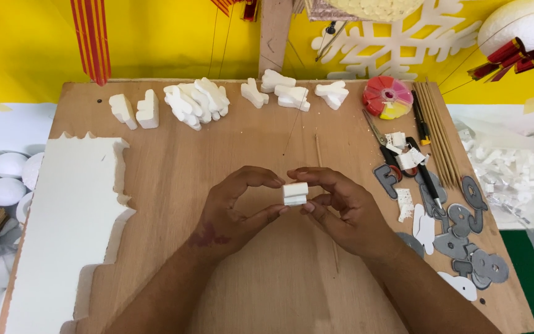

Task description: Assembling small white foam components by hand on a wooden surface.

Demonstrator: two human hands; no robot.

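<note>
Both hands meet over the middle of the wooden table (174, 167). Between their fingertips is a small white foam piece (295, 193), made of two stacked blocks. My left hand (233, 210) pinches it from the left with thumb and forefinger. From the right, my right hand (344, 207) grips the same piece. A thin wooden stick (318, 150) lies on the table behind and under the right hand.
A large white foam sheet (63, 216) with cut edges lies at the left. Several cut foam shapes (196, 102) line the far edge. At the right are scissors (381, 145), a round pin box (387, 98), skewers (439, 133) and grey letter templates (458, 229). Foam balls (7, 179) sit off the left side.
</note>
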